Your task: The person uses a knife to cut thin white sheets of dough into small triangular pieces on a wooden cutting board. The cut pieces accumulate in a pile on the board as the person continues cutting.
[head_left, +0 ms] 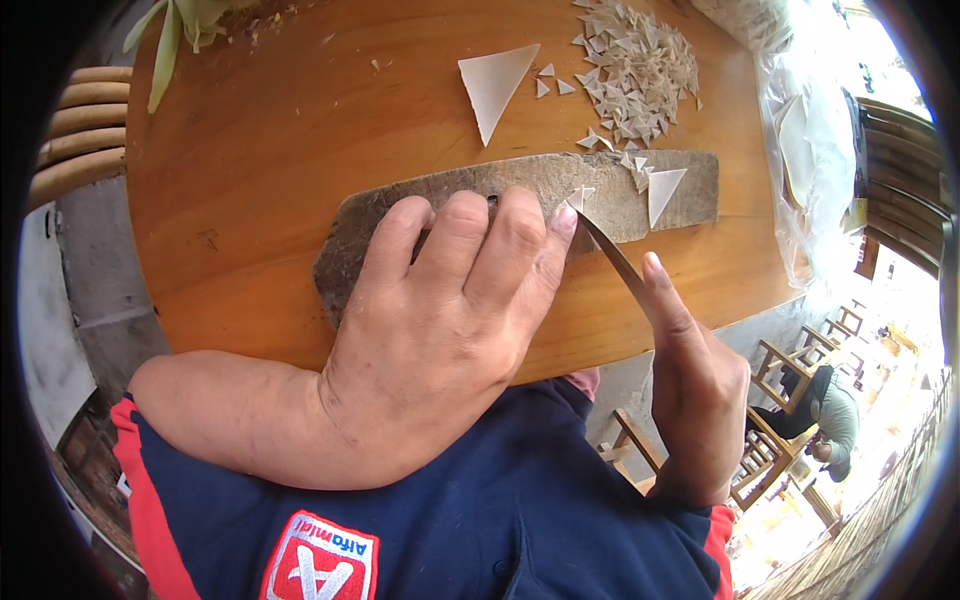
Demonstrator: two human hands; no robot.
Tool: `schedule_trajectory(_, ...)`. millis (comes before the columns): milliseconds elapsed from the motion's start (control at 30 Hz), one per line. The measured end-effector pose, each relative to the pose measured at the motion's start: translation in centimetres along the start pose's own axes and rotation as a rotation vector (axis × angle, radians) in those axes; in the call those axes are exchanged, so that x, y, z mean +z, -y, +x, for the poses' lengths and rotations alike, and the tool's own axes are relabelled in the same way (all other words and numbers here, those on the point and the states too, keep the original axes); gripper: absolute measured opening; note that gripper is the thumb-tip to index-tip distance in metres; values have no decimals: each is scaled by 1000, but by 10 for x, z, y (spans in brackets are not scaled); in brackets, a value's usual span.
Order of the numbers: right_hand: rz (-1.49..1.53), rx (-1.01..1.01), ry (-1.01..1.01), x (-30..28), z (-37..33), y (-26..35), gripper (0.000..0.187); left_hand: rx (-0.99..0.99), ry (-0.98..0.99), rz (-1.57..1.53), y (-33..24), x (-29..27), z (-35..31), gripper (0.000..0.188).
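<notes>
**Knife [618, 258] tip meets a small white piece [584, 194] on the wooden board [420, 188]**

The step in hand looks like cutting thin white material into small triangles on the wooden board. The left hand [440, 285] lies across the left and middle part of the board, palm down with the fingers bent, its fingertip nearest the blade right beside the small white piece. Whether that hand pinches the piece or only presses down cannot be told, since its underside is hidden. The right hand [700, 390], apart from the left and on the near side of the board, is closed around the knife; the handle is hidden in its grip, and one finger lies along the blade.

The small white piece sits on the board, right of the left fingers. Toward the board's right end lie a larger white triangle [665, 193] and a few small offcuts [638, 172]. Just beyond the board's far edge spreads a heap of small triangles [640, 80], with a large white sheet [496, 88] to its left, on the table [240, 220]. A clear plastic bag [785, 130] stands off the board's right end.

The next move seems to call for a short, controlled stroke with the piece held steady and that left fingertip clear of the edge. Whether the blade has already bitten is too small to tell.
</notes>
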State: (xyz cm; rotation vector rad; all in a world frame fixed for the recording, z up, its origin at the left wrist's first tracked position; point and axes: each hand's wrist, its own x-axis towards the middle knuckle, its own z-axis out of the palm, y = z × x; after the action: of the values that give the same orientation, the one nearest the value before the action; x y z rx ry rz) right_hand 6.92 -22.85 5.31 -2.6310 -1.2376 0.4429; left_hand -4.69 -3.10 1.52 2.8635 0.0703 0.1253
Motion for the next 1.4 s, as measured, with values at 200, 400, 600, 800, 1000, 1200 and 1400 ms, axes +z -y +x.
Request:
schedule_trajectory(200,145,43,-70,8,-4,-7,64,-38,79,-45,-2,-8,1,82)
schedule_trajectory(400,194,122,48,-7,1,7,51,-22,56,-69,-1,-8,-1,82)
schedule_trajectory(600,229,134,23,-2,0,7,52,-30,41,-104,-2,-6,0,83)
schedule_trajectory(800,83,42,57,-6,8,6,52,-19,13,-66,0,-3,-1,82)
schedule_trajectory(1000,-85,-48,73,-13,16,-4,54,-27,28,-47,-2,-3,-1,81)
schedule_trajectory(1200,-165,-123,61,-23,23,-7,63,-22,25,4,-3,-2,-2,81)
schedule_trajectory(1400,-215,-178,40,-24,23,-13,82,-29,18,20,-4,-1,-2,81)
